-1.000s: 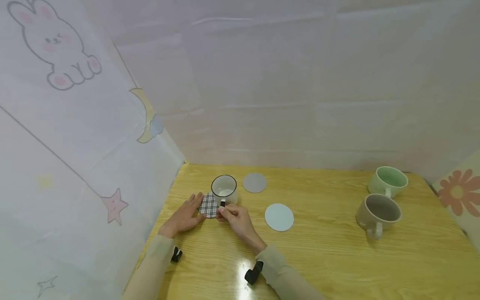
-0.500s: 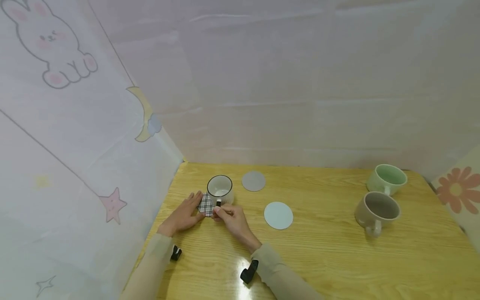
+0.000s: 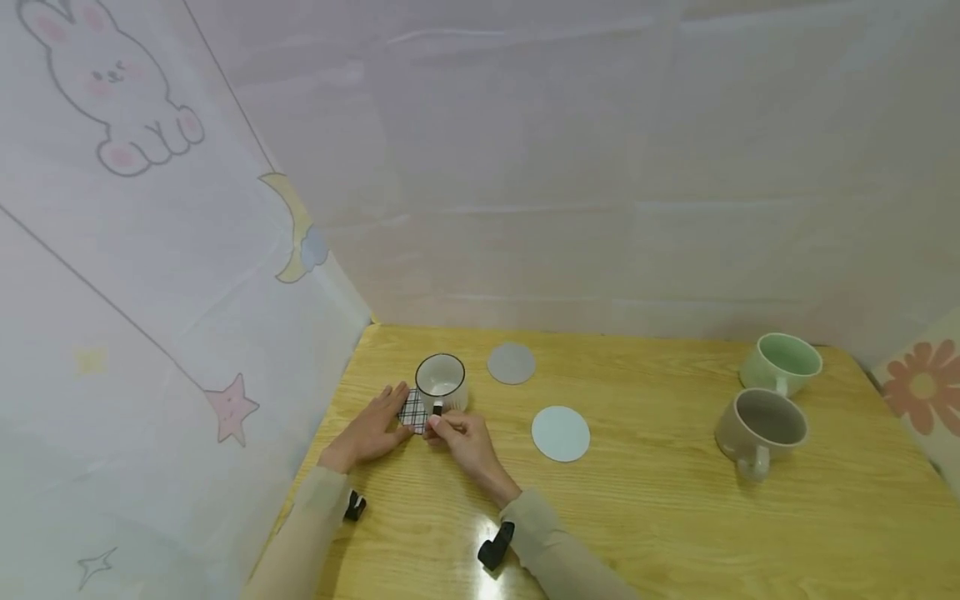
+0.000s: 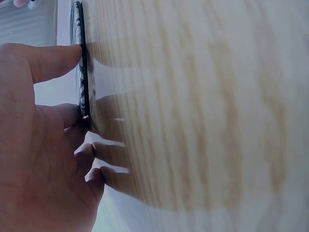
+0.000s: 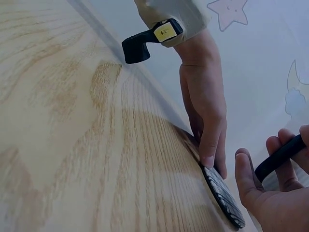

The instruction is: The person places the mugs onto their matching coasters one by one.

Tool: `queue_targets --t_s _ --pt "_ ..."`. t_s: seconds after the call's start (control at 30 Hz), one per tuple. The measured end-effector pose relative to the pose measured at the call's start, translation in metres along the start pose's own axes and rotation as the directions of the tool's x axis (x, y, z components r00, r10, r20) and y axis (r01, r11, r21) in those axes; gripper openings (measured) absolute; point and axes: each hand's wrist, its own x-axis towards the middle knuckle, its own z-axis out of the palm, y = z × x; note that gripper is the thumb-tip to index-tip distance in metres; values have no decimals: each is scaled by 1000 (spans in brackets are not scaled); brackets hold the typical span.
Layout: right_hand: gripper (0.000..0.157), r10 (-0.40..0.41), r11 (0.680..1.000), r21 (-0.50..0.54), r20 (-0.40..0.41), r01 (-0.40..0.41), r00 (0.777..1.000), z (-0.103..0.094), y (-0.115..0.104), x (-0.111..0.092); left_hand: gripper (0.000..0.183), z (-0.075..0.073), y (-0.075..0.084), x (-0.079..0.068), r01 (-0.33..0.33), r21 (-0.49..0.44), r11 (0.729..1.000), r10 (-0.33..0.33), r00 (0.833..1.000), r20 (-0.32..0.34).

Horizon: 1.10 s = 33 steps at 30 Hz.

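Note:
My right hand (image 3: 471,446) pinches the black-tipped handle (image 5: 280,157) of a white mug (image 3: 442,382) with a black rim. The mug stands upright over the right part of a round plaid coaster (image 3: 412,412), hiding that part in the head view. My left hand (image 3: 371,427) lies low at the table's left side, fingers spread and fairly straight. Its thumb (image 4: 58,60) and forefinger touch the coaster's edge at two places. Seen from the right wrist, the coaster (image 5: 223,197) lies on the wood beside the left fingertips, with the mug's handle above it.
A grey round coaster (image 3: 512,363) lies behind and right of the mug, and a pale blue one (image 3: 561,433) nearer the front. On the right stand a green mug (image 3: 780,364) and a taupe mug (image 3: 757,429). A printed sheet (image 3: 487,208) walls the table's back and left.
The right hand has brought the mug slightly left, farther over the plaid coaster, and then kept it nearly still. The left hand stays at the coaster's edge. The head view shifts a little.

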Motion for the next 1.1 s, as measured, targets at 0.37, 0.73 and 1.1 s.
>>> queue_targets --t_s 0.37,0.73,1.1 --pt "33 22 1000 22 -6 -21 1000 7 5 2 80 -1 1 0 8 -7 1000 -8 1000 14" --pt "36 23 999 24 5 -23 1000 11 4 4 80 0 1 1 -9 -11 1000 8 1000 -19" --pt "34 30 997 68 13 -31 999 15 11 8 83 -2 0 1 22 15 1000 -22 1000 5"
